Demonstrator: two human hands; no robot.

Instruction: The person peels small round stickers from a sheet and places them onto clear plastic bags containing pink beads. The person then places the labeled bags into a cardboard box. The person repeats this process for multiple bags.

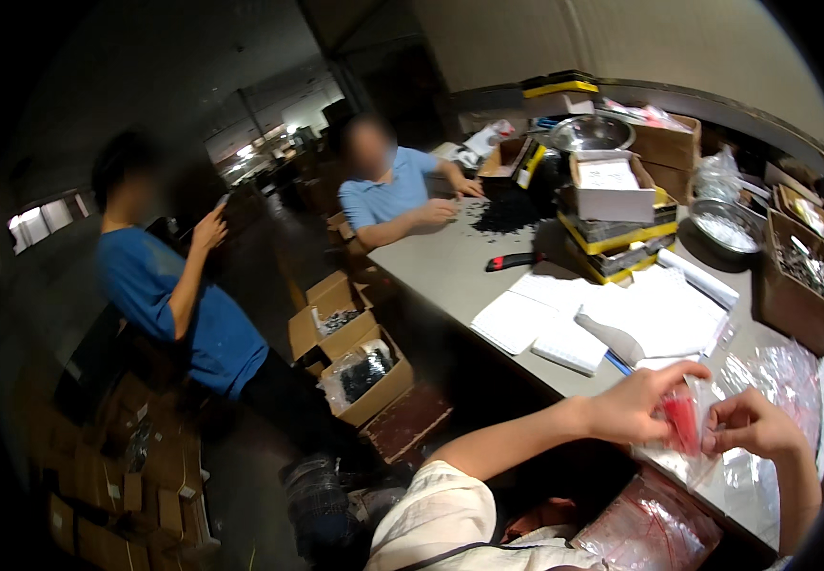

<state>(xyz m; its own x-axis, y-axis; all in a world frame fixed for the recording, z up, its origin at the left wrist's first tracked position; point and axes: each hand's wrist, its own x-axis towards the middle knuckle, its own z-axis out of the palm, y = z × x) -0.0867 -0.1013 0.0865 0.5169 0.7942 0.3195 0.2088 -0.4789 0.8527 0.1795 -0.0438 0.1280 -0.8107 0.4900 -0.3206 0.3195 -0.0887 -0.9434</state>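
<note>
Over the near right edge of the table, I hold a small clear plastic bag (700, 390) with something red (683, 424) in it; the red thing's kind cannot be made out. The bag's left side is in my left hand (636, 407), its fingers curled round it. On the other side my right hand (753, 424) is closed, thumb and fingertips pinching at the bag's edge. Beside and beneath the hands lie loose clear plastic bags (781, 376). Another clear plastic bag with reddish contents (655, 523) is below the table edge, near my lap.
Papers and notebooks (517, 314), a red-black cutter-like tool (515, 261), stacked boxes (614, 205), metal bowls (724, 226) and a carton of metal parts (800, 271) crowd the table. One person sits by a black pile (507, 211); another stands left. Open cartons (364, 381) are on the floor.
</note>
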